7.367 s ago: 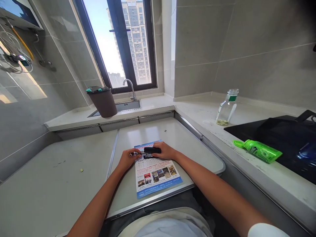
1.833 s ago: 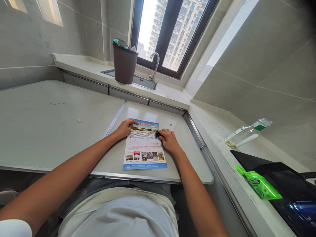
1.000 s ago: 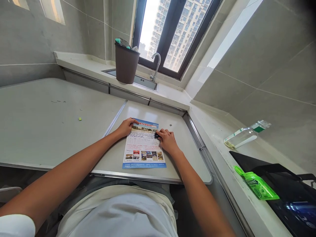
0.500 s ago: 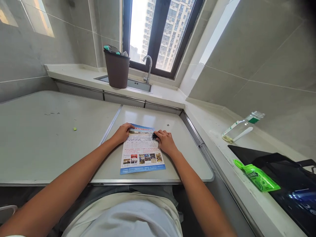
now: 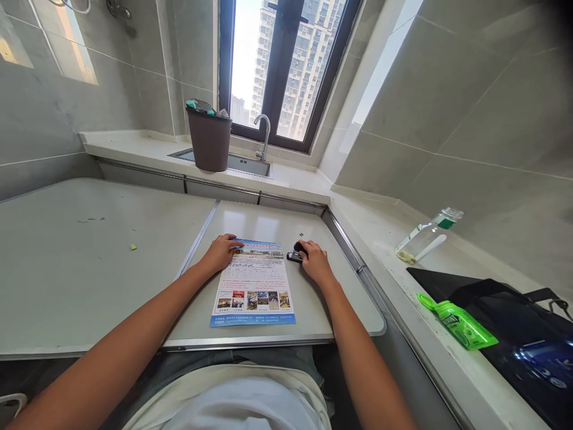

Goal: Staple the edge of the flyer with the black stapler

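A printed flyer (image 5: 253, 286) with blue bands, text and small photos lies on the white tabletop in front of me. My left hand (image 5: 221, 251) grips the flyer's upper left edge, fingertips over the paper. Just off the flyer's upper right edge, my right hand (image 5: 314, 260) holds a small black stapler (image 5: 294, 257). The stapler's jaws are apart and point left toward the paper, with a narrow gap between them and the sheet.
Staples (image 5: 301, 234) lie beyond my right hand. On the left half of the table are a yellow-green scrap (image 5: 133, 246) and dark bits. A brown bin (image 5: 209, 142) stands at the sink. A glass bottle (image 5: 427, 236) and green pouch (image 5: 465, 324) are on the right counter.
My right hand has drawn the stapler rightward off the flyer's edge, so more of it shows. My left hand stays at the upper left edge. The view has tilted up slightly.
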`<state>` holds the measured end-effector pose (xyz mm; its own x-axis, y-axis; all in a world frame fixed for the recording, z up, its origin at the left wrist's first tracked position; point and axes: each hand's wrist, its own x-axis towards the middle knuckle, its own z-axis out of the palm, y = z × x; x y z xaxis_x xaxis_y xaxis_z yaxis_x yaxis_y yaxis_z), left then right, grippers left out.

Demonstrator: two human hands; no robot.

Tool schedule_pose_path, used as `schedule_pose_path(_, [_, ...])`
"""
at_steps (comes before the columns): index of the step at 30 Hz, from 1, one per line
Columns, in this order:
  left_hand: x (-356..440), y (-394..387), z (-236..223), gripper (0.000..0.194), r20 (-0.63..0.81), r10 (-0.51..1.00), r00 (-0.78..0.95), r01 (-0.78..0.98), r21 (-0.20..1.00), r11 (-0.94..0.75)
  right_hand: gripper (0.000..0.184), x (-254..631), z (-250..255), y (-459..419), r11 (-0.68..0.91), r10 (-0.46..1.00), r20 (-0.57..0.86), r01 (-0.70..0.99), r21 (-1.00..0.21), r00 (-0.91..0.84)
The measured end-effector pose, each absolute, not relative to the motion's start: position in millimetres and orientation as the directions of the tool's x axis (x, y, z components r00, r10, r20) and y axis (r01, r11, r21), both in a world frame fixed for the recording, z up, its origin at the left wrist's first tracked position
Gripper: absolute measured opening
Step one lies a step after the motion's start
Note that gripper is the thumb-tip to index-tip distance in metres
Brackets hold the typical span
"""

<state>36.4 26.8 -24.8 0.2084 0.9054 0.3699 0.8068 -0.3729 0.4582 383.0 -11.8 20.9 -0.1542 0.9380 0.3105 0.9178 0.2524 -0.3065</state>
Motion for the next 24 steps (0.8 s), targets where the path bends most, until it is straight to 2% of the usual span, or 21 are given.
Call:
schedule_pose_path(2, [36.3,26.8,-25.5,0.034,0.383,0.902,0.199,0.799,0.470,-0.376,0.043,385.8,20.5,-12.1,0.235,0.943,0.303,0.923,-0.305,-0.140])
schedule_pose_path(7, [36.9,26.7,-26.6,0.034,0.381,0.903,0.198,0.806,0.461,-0.371,0.062,388.0,19.1,-13.0,0.223,0.949,0.279,0.938,-0.264,-0.147])
schedule_pose_path(14, [37.3,26.4,-23.5,0.033,0.353,0.919,0.174,0.802,0.491,-0.340,0.056,358.5,28.6,-16.1,0.317,0.876,0.443,0.920,-0.233,-0.190])
schedule_pose_path(18, [36.7,26.5,-23.3,0.033,0.388,0.908,0.158,0.744,0.558,-0.367,0.053,313.2,36.8,-18.9,0.438,0.843,0.449,0.863,-0.252,-0.297])
schedule_pose_path(21, [34.5,27.1,-23.0,0.033,0.446,0.891,0.081,0.680,0.629,-0.376,0.052,275.2,39.0,-18.8,0.509,0.833,0.398,0.814,-0.280,-0.385])
schedule_pose_path(24, [29.6,28.5,-22.3,0.028,0.465,0.880,-0.097,0.635,0.710,-0.305,0.052,245.9,39.0,-16.2,0.543,0.824,0.365,0.786,-0.295,-0.433])
